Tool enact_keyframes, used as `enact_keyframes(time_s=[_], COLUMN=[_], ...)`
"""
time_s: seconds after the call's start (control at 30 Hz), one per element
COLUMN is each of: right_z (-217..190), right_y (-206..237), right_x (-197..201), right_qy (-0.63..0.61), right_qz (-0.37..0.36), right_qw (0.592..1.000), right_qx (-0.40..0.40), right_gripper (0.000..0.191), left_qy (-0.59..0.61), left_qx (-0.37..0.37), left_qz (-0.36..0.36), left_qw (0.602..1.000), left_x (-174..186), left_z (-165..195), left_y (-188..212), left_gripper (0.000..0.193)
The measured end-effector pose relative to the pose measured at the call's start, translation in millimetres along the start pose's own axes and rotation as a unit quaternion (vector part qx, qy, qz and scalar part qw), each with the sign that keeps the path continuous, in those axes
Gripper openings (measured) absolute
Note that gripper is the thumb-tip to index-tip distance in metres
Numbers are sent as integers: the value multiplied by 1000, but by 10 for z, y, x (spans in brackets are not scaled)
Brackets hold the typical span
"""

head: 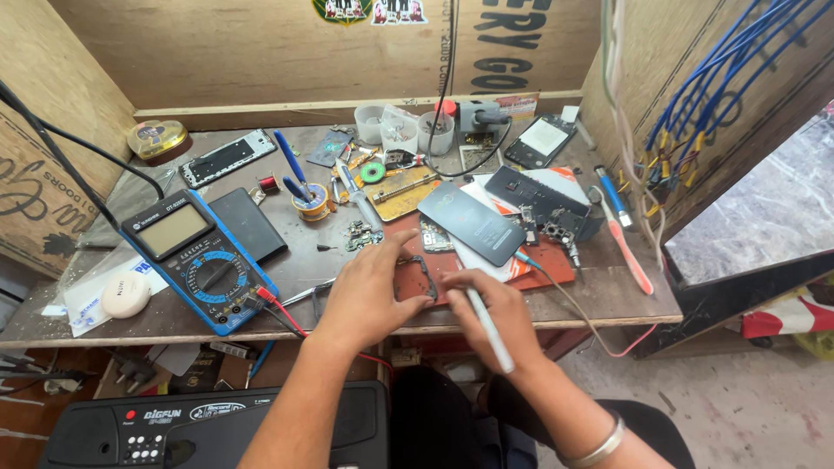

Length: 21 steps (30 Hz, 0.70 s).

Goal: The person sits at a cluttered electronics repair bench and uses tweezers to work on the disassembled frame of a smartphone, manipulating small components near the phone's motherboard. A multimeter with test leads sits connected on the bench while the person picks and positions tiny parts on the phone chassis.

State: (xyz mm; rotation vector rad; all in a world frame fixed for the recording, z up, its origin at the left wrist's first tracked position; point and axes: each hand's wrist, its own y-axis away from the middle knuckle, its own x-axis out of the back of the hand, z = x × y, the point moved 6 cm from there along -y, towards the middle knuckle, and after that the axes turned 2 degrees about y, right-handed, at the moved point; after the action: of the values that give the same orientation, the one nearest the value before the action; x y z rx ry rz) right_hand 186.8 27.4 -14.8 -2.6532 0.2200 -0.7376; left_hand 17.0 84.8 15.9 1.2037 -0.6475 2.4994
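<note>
Right hand (497, 314) pinches a slim white pen-shaped tool (488, 326); left hand (372, 287), fingers curled, steadies a small dark rectangular frame (419, 276) on the red work mat (556, 265). Probing step, apparently; next move needs precise tip placement.

A blue multimeter (201, 260) with a grey rectangular screen (174, 229) is lying at the worktop's left. Two colourful stickers (372, 10) are showing on the back wall, and a white-screened phone (540, 140) is resting far right.

The right hand (495, 313) hides the white tool's (491, 330) tip.
</note>
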Motion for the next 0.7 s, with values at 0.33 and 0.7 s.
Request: enact_keyframes(time_s=[0.33, 0.7], right_z=[307, 197], right_y=[81, 57], right_x=[8, 52], right_qy=[-137, -57], right_qz=[21, 19], right_qw=[983, 987], right_qx=[-118, -149], right_gripper=[27, 20], left_qy=[21, 2], left_qx=[9, 29], left_qz=[8, -1], left_qw=[1000, 1000], left_x=[-6, 2], left_z=[2, 13], left_y=[-25, -33], left_gripper=[85, 86])
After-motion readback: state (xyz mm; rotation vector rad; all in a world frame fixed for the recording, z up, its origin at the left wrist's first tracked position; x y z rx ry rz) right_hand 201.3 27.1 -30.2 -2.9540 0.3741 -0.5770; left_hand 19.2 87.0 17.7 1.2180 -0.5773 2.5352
